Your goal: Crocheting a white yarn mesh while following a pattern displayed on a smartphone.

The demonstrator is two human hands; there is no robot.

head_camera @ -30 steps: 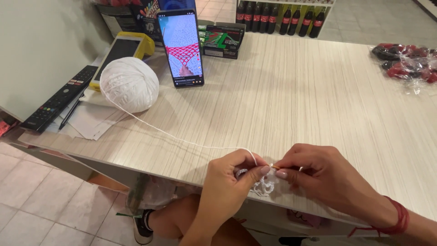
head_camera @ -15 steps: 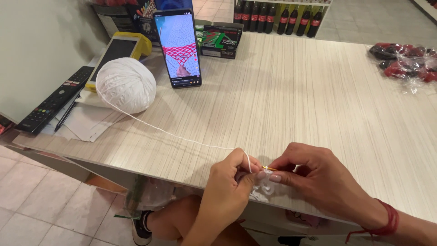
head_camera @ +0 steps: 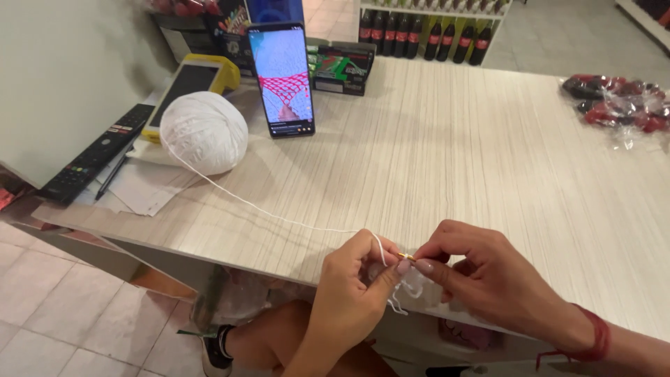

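White, thin strand of yarn [head_camera: 279, 215], running taut from a round, tightly wound white ball [head_camera: 204, 132] at 10 o'clock on the pale wood-grain counter [head_camera: 474, 160] down to 6 o'clock. Pinched there by the left hand [head_camera: 352, 293], fingertips closed narrow around a small white crocheted piece [head_camera: 405, 290]. Gripped just beside it in the right hand [head_camera: 488, 276]: a slim gold-tipped hook [head_camera: 407, 257], fingers tight on it. Propped at 12 o'clock, a phone [head_camera: 283, 78] showing red netting.
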